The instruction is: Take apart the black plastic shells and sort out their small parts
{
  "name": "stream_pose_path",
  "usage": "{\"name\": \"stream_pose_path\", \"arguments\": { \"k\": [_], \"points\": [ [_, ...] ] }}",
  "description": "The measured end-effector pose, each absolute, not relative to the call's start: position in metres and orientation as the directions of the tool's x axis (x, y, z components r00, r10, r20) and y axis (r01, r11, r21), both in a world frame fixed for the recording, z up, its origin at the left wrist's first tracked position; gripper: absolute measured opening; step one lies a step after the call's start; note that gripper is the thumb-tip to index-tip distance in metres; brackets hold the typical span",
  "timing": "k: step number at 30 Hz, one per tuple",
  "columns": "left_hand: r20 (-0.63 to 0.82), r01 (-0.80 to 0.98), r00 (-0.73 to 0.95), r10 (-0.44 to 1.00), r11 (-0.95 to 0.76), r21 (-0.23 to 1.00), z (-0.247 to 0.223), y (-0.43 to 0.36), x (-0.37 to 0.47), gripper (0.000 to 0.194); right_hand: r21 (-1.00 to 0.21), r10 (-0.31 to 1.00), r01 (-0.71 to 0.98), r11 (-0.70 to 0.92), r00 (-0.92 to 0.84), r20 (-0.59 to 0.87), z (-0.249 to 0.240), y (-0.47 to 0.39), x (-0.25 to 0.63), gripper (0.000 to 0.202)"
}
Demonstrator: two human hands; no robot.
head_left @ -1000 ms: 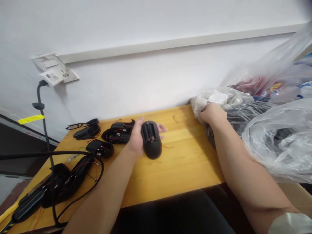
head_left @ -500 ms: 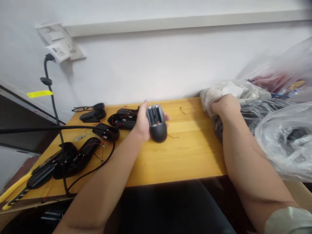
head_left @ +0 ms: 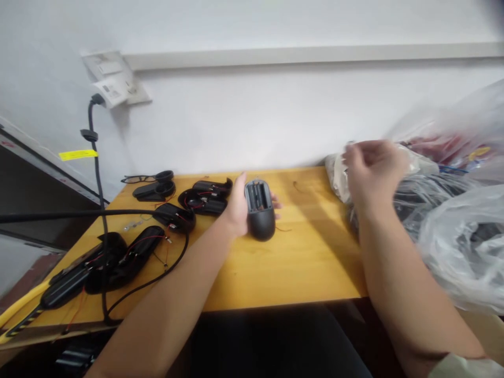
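Observation:
My left hand [head_left: 238,207] is wrapped round a black rounded casing with an open battery compartment [head_left: 261,210], held above the wooden table. The compartment faces up, and its slots and metal contacts show. Over the plastic bags at the right, my right hand [head_left: 376,170] is raised with thumb and fingers pinched together. A small greyish tip peeks out at the fingertips, too small to name. Just below that hand lies a crumpled whitish plastic bag [head_left: 335,176].
Several black casings with red wires [head_left: 137,254] lie on the left of the table [head_left: 291,278]. A black cable [head_left: 91,173] hangs from a wall plug [head_left: 112,90]. Glasses [head_left: 137,179] rest at the back left. A clear plastic bag [head_left: 464,262] bulges at the right.
My right hand has come up out of the whitish bag, fingers pinched. The left hand still holds the black casing. The whole view has shifted slightly.

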State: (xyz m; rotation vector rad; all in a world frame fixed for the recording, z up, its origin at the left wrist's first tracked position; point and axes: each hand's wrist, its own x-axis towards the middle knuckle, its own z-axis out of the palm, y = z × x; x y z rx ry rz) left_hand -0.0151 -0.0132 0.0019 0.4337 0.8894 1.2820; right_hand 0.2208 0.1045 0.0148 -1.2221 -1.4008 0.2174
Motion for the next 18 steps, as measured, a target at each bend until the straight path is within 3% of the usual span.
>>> {"name": "stream_pose_path", "arguments": {
  "k": [4,8,12,18],
  "points": [
    [-0.302,-0.615,0.082,0.950,0.287,0.734,-0.001,-0.013,-0.013,0.079,-0.779,0.812,0.235,0.581,-0.101,0.575,-0.002,0.071,0.167,0.032],
    [-0.349,-0.634,0.065,0.935,0.309,0.709,-0.003,-0.011,-0.013,0.074,-0.791,0.773,0.112,0.602,-0.330,0.542,-0.015,0.055,0.147,0.023],
    [-0.407,-0.665,0.042,0.912,0.330,0.670,-0.003,-0.009,-0.013,0.067,-0.804,0.735,0.050,0.592,-0.443,0.514,-0.018,0.056,0.148,0.021],
    [-0.397,-0.667,0.050,0.916,0.326,0.670,-0.005,-0.009,-0.013,0.063,-0.704,0.619,-0.038,0.709,-0.443,0.648,-0.023,0.061,0.148,0.014]
  ]
}}
